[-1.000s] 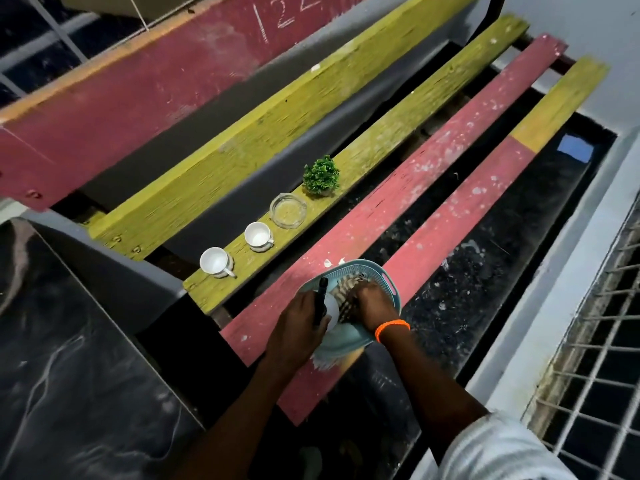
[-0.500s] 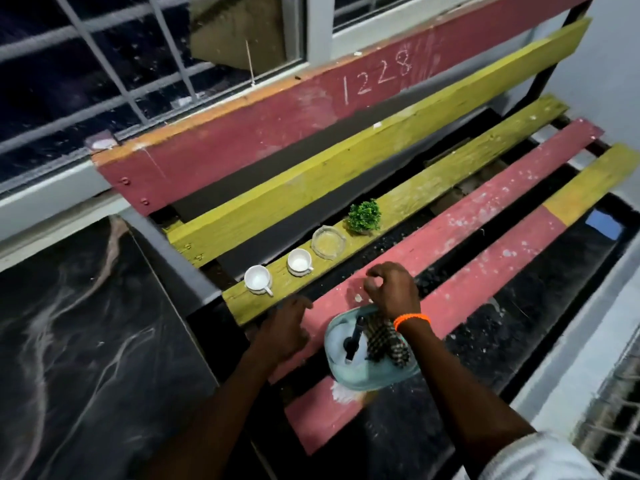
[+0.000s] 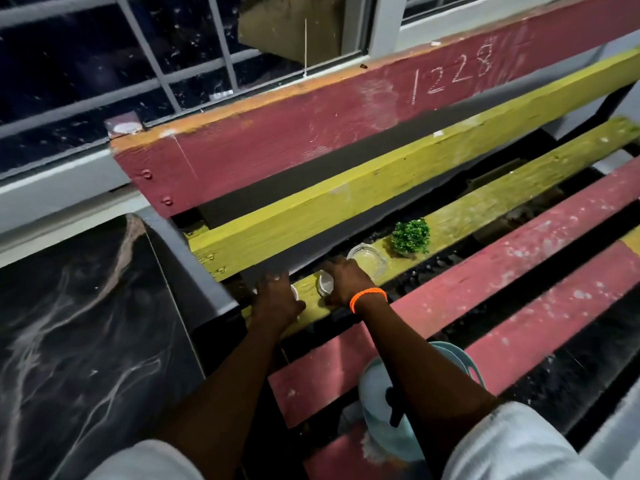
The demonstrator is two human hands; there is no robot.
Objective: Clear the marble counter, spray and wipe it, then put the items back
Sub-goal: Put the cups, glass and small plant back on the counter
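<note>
On red bench slat (image 3: 311, 133), chalked "1228", hands over white cups (image 3: 325, 284)

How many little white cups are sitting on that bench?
2, both on the yellow slat: one cup mostly hidden under the left hand, the other cup beside it under the right hand. Nothing shows more, though the hands could hide some.

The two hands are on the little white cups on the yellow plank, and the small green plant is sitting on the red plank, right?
Not quite. The plant sits on the yellow plank, the same one as the cups, just past the glass dish. The head view shows it. The rest holds: the left hand and right hand are each on a white cup on that plank.
</note>
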